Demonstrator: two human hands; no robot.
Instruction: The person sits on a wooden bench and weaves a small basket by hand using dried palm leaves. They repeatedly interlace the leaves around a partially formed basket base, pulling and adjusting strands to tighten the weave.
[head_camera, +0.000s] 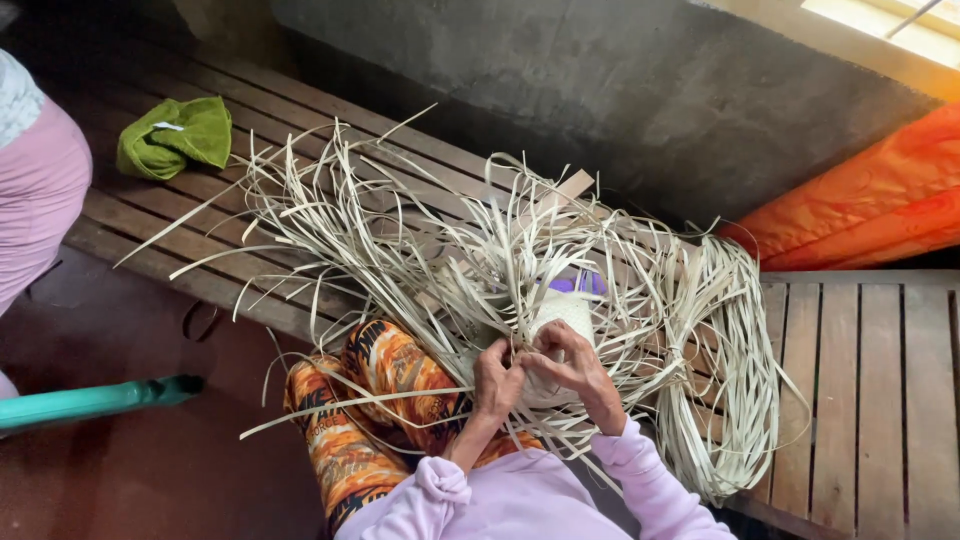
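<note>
A pale woven piece (562, 312) rests in my lap, with many long loose straw strips (400, 240) fanning out from it to the left and behind. My left hand (497, 378) pinches strips at the near edge of the weave. My right hand (570, 362) is closed on strips right beside it, the fingers of both hands touching. A purple object (580, 284) shows just behind the woven piece, mostly hidden by strips.
A coiled bundle of straw strips (722, 370) lies to my right on the slatted wooden bench (860, 380). A green cloth (175, 135) sits at the bench's far left. Another person in pink (35, 180) is at the left edge, a teal pole (95, 402) below. Orange fabric (880, 200) lies at the right.
</note>
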